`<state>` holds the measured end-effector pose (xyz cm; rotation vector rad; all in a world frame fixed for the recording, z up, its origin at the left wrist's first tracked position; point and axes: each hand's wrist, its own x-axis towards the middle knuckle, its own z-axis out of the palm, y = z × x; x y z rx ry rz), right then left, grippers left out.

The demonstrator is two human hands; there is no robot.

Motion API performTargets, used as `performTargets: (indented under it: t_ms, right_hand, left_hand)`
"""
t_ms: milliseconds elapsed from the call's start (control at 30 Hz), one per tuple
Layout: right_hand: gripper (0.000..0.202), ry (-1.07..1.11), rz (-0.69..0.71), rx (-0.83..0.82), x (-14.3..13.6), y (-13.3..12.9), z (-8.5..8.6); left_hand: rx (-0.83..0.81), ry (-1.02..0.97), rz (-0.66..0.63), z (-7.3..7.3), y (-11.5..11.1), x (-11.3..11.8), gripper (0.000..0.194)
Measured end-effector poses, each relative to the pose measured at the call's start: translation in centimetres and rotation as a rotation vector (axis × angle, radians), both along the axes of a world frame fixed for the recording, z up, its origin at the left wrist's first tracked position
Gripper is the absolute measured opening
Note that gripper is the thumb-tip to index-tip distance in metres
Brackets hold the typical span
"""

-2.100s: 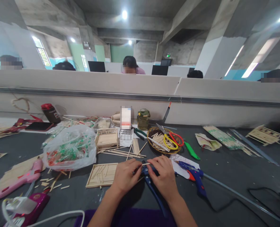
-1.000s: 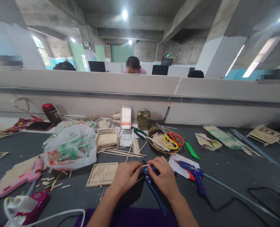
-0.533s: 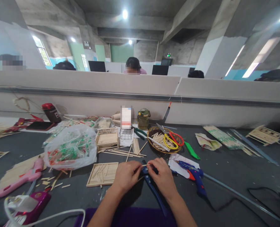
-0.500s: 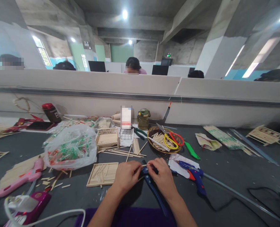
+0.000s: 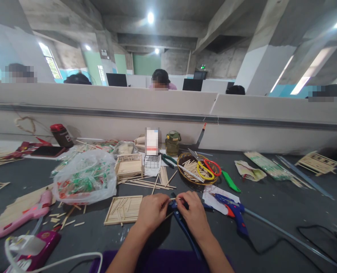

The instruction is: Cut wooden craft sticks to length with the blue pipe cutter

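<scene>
My left hand [image 5: 155,209] and my right hand [image 5: 191,207] meet near the middle of the dark table, fingers pinched on a short thin wooden stick [image 5: 173,199] between them. Beneath the fingers lies a dark blue cutting tool [image 5: 185,229], its long handle running down between my forearms. The tool's jaws are partly hidden by my right hand. Left of my left hand rests a small wooden tray of sticks [image 5: 132,217] with loose pieces on it. A blue glue gun [image 5: 233,208] lies right of my right hand, partly over a paper.
Behind my hands are a basket [image 5: 181,178] of short sticks with scissors [image 5: 205,170], a green jar [image 5: 173,143] and loose sticks. To the left are a plastic bag [image 5: 85,178], a pink glue gun [image 5: 23,220] and a power strip [image 5: 43,246]. Heads show beyond the partition [image 5: 100,96].
The blue tool has shifted slightly left and turned a little beneath my hands. Both hands keep nearly the same place and pinch.
</scene>
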<state>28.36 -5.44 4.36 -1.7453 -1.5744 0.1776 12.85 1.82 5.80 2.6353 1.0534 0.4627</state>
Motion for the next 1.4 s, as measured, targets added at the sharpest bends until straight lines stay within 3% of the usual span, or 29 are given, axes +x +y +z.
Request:
performTargets:
  t_ms: [300,433,633,733,833,1000,1067,1200,1400]
  right_hand:
    - [0.013,-0.005,0.01,0.038,0.1,-0.1,0.1]
    - [0.014,0.005,0.021,0.138,0.2,0.0,0.0]
    - [0.037,0.045,-0.134,0.268,1.1,0.2,-0.5]
    - [0.035,0.0,-0.152,0.177,1.9,0.0,-0.6]
    - [0.04,-0.147,-0.052,-0.007,2.3,-0.8,-1.1]
    - [0.1,-0.366,0.067,-0.24,1.6,-2.6,-3.2]
    - [0.111,-0.395,0.063,-0.265,1.3,-2.8,-3.8]
    - [0.093,-0.383,0.058,-0.245,1.2,-2.5,-3.8]
    - [0.069,-0.418,0.068,-0.247,1.0,-1.8,-1.5]
  left_hand:
    - [-0.036,-0.07,0.013,0.3,-0.1,0.0,0.028]
    - [-0.096,-0.151,0.054,0.4,-0.1,0.1,0.03]
    - [-0.197,-0.2,0.147,-0.4,0.4,0.3,0.033]
    - [-0.256,-0.229,0.196,-0.9,0.8,0.2,0.035]
    - [-0.283,-0.299,0.242,-1.2,1.1,0.1,0.036]
    - [-0.315,-0.427,0.257,-1.2,1.5,-0.3,0.03]
    - [-0.315,-0.477,0.255,-1.2,1.6,-0.5,0.028]
    - [-0.322,-0.543,0.31,-1.5,1.8,-0.6,0.025]
    - [-0.36,-0.657,0.315,-2.0,2.4,-0.8,0.026]
